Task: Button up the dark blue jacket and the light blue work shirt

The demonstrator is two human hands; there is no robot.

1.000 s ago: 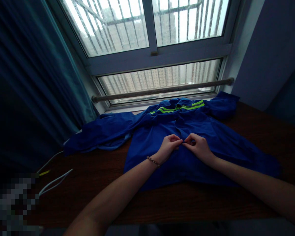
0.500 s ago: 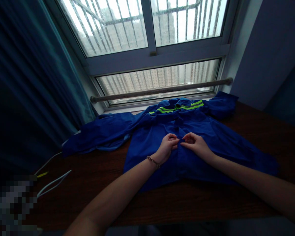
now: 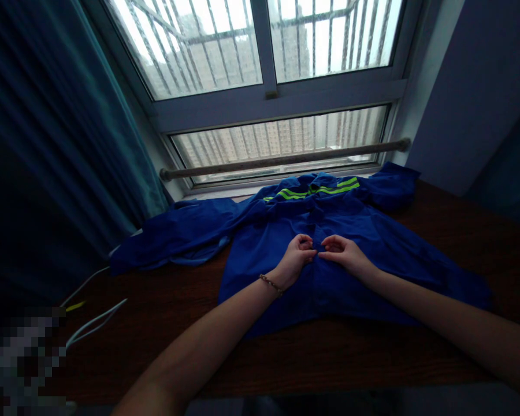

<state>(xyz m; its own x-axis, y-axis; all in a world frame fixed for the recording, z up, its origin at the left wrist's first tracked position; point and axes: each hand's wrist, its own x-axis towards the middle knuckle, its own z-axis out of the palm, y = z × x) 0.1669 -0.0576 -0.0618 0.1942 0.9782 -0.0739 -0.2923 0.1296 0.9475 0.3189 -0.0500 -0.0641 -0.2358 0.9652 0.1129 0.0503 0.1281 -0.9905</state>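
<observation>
A blue jacket [image 3: 260, 254] with bright yellow-green stripes across its chest lies spread out, collar towards the window and sleeves out to the sides. Over the middle of its front, at the edge where the two halves meet, my left hand [image 3: 298, 259] pinches the fabric between thumb and fingers. Facing it from the other side, my right hand [image 3: 344, 254] pinches the same front edge. The fingertips of both hands are close together. Any button between them is too small and dark to make out. A beaded bracelet [image 3: 271, 284] circles my left wrist.
The jacket rests on a dark brown wooden table [image 3: 164, 323]. Behind it stand a window [image 3: 268, 95] and a horizontal rail [image 3: 286, 160]. A teal curtain [image 3: 112, 133] hangs at the left. A white cord [image 3: 95, 320] and a blurred-out patch lie at the lower left.
Both hands stay at the jacket's front edge with only a tiny shift of the fingers. The jacket lies as before.
</observation>
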